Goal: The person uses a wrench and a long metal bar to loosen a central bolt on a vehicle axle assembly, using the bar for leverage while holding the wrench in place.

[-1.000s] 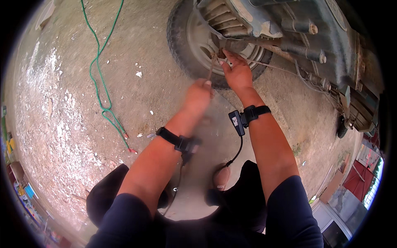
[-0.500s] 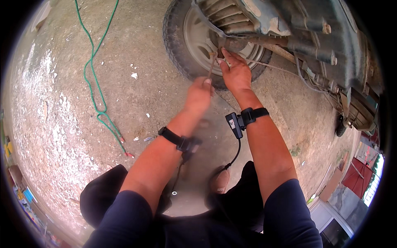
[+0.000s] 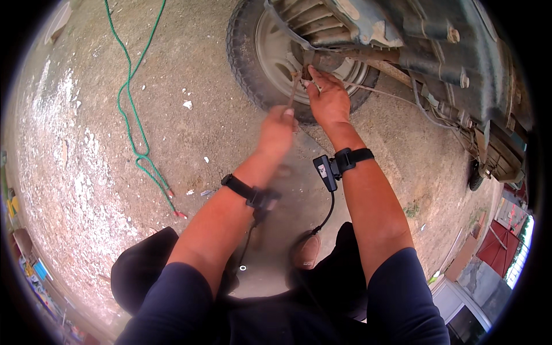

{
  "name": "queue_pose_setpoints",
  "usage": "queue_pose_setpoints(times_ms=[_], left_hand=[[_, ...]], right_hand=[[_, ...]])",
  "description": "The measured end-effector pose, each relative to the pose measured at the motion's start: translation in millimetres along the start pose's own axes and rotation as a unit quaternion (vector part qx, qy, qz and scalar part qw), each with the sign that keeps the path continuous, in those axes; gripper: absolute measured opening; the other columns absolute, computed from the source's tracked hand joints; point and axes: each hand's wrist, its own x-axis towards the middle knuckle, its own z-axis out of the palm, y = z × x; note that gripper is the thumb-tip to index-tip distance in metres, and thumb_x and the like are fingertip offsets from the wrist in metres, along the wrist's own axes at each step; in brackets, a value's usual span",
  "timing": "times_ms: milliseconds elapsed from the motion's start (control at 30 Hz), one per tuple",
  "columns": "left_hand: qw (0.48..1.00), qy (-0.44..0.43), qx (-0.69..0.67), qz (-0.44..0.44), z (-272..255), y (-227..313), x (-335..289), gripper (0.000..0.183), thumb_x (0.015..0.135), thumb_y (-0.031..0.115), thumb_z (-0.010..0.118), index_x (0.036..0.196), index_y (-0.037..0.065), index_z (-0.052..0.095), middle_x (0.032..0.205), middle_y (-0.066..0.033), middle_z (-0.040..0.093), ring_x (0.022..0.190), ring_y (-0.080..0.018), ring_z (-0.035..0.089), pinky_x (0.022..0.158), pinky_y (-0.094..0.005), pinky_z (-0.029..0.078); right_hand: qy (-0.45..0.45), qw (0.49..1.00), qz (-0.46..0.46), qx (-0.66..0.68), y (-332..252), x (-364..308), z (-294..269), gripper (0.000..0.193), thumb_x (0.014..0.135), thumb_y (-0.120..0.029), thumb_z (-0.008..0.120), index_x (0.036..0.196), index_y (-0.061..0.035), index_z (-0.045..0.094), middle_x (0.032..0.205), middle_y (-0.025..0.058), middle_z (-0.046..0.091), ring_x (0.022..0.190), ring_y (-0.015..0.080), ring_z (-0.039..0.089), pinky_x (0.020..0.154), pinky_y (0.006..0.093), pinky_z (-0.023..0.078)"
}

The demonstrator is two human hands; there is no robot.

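My left hand [image 3: 276,130] grips a rod [image 3: 294,95]; a slip could bang it against the wheel [image 3: 266,53]. My right hand [image 3: 330,104]: can't tell its grip.

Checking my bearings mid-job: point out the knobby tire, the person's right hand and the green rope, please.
Knobby tire [image 3: 242,63]: head view, on the dark rubber at its left side.
Right hand [image 3: 331,103]: head view, on the back of the hand.
Green rope [image 3: 129,81]: head view, where its strands cross.
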Motion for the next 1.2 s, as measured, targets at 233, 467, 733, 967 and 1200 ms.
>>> queue_pose_setpoints(times_ms=[233,467,733,967,1200], left_hand=[[0.998,-0.029,-0.005,-0.049,3,53,-33,0.027,0.102,0.021,0.051,0.115,-0.001,0.059,0.081,-0.0083,0.066,0.07,-0.0168,0.064,0.066,-0.0329,0.052],[0.99,-0.014,-0.143,-0.018,6,92,-31,0.031,0.099,0.025,0.057,0.116,-0.001,0.06,0.084,-0.0065,0.066,0.067,-0.0136,0.062,0.061,-0.0289,0.049],[0.979,-0.102,-0.175,0.03,-44,129,23,0.026,0.098,0.033,0.064,0.105,0.008,0.058,0.087,-0.005,0.07,0.072,-0.0132,0.066,0.059,-0.0249,0.047],[0.994,-0.07,-0.024,0.079,-36,127,21,0.027,0.102,0.032,0.057,0.106,0.005,0.057,0.084,-0.0051,0.068,0.069,-0.0128,0.064,0.057,-0.0256,0.046],[0.993,-0.033,-0.064,0.093,-42,125,42,0.02,0.103,0.025,0.055,0.103,0.005,0.059,0.081,-0.0044,0.067,0.063,-0.0119,0.062,0.052,-0.0251,0.044]], right_hand=[[0.039,0.999,-0.009,-0.001,5,-1,7,0.038,0.091,-0.027,0.062,0.128,-0.0201,0.065,0.123,0.0053,0.067,0.114,0.03,0.06,0.11,0.0442,0.039],[0.04,0.999,-0.015,-0.016,2,3,8,0.038,0.09,-0.026,0.062,0.128,-0.0211,0.066,0.123,0.0043,0.067,0.114,0.0286,0.061,0.111,0.0452,0.038],[0.029,1.0,0.003,-0.01,-2,1,4,0.037,0.091,-0.025,0.06,0.128,-0.0214,0.066,0.123,0.0042,0.068,0.116,0.027,0.061,0.112,0.0467,0.036],[0.068,0.997,-0.025,-0.032,-1,0,5,0.035,0.092,-0.03,0.063,0.125,-0.0187,0.069,0.119,0.0068,0.069,0.111,0.0305,0.062,0.107,0.0422,0.041],[0.062,0.997,-0.024,-0.035,-1,-1,8,0.039,0.091,-0.032,0.064,0.127,-0.019,0.067,0.121,0.0068,0.069,0.114,0.0275,0.061,0.107,0.0402,0.041]])
